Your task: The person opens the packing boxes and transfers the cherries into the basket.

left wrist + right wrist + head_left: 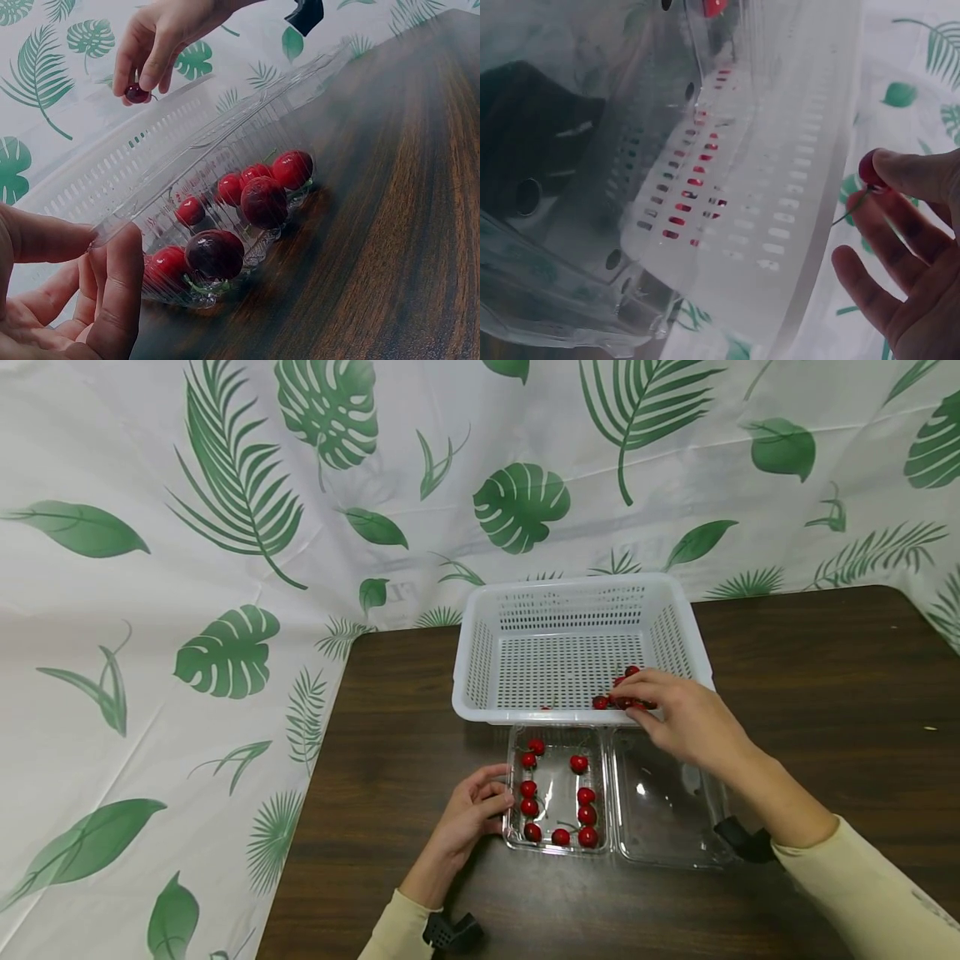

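Observation:
My right hand is above the near right part of a white slotted basket. It pinches a dark red cherry between thumb and fingertips, the thin green stem hanging down. More cherries lie in the basket below, partly hidden by the hand and the near wall. On the left, my left hand pinches the rim of a clear plastic clamshell box between thumb and fingers. Inside the box, several red cherries lie along its left, right and near sides, some with stems.
The box's clear lid lies folded flat to its right, below my right forearm. Behind the dark wooden table hangs a white leaf-print sheet. Each wrist wears a black band.

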The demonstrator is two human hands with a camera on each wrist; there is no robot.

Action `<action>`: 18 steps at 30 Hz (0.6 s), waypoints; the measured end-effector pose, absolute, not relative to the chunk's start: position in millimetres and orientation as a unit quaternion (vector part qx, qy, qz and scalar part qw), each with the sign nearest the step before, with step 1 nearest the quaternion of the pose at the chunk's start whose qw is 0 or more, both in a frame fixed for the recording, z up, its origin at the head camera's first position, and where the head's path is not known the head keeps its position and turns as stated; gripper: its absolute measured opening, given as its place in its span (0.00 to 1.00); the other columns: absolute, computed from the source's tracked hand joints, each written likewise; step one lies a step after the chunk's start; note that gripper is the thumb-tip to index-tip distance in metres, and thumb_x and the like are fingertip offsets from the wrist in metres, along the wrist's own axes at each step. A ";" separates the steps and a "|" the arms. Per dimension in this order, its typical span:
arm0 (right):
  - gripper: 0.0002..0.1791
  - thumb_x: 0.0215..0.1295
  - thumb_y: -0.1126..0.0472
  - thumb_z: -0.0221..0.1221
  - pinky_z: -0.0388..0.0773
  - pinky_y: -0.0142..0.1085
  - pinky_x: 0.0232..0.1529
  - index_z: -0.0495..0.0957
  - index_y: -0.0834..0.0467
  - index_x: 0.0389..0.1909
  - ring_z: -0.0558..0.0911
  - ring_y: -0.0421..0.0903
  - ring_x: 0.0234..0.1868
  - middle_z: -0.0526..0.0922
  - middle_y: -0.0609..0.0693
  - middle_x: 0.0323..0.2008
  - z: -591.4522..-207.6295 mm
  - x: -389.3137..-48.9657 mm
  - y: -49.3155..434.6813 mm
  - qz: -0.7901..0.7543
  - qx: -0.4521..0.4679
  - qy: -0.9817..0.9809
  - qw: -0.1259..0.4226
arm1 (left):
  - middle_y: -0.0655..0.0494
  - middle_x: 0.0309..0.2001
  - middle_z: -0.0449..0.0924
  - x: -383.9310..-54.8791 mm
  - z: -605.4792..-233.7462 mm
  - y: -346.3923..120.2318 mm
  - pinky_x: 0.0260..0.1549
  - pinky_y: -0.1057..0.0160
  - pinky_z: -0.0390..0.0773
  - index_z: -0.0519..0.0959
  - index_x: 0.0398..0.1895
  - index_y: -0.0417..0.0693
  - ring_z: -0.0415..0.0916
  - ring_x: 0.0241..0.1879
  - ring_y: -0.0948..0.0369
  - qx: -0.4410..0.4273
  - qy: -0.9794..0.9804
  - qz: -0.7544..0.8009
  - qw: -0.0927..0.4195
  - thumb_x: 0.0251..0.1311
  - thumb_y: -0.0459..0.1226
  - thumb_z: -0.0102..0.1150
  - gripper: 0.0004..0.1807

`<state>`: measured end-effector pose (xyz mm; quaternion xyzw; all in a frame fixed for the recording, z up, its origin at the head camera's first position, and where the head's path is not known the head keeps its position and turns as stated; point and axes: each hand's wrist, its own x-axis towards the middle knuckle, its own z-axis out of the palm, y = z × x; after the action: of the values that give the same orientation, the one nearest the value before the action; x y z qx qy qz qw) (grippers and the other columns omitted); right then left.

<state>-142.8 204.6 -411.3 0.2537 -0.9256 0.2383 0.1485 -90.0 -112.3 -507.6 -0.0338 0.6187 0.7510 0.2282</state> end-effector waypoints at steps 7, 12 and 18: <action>0.18 0.55 0.69 0.68 0.78 0.48 0.35 0.85 0.57 0.48 0.82 0.52 0.42 0.83 0.52 0.47 -414.7 -144.6 208.9 0.249 0.236 -0.927 0.151 | 0.54 0.35 0.74 -90.0 -507.4 -112.3 0.21 0.68 0.77 0.68 0.64 0.36 0.72 0.31 0.64 -0.032 0.617 0.753 0.228 0.62 0.26 0.58 0.26; 0.18 0.56 0.68 0.68 0.78 0.52 0.35 0.84 0.57 0.49 0.82 0.54 0.42 0.82 0.54 0.48 -417.4 -144.3 211.1 0.253 0.230 -0.928 0.149 | 0.54 0.35 0.74 -89.9 -508.1 -112.5 0.21 0.68 0.77 0.68 0.64 0.35 0.72 0.30 0.64 -0.034 0.616 0.753 0.229 0.62 0.26 0.58 0.26; 0.18 0.57 0.67 0.68 0.77 0.48 0.31 0.84 0.57 0.50 0.81 0.51 0.37 0.82 0.52 0.48 -419.8 -144.2 212.6 0.252 0.222 -0.931 0.146 | 0.54 0.35 0.74 -89.8 -507.6 -112.0 0.21 0.68 0.77 0.68 0.64 0.35 0.72 0.30 0.64 -0.033 0.614 0.755 0.228 0.62 0.25 0.58 0.26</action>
<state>-144.2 212.6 -419.8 0.2219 -0.9306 0.2521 0.1457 -89.8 -112.0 -507.6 -0.0333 0.6142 0.7546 0.2285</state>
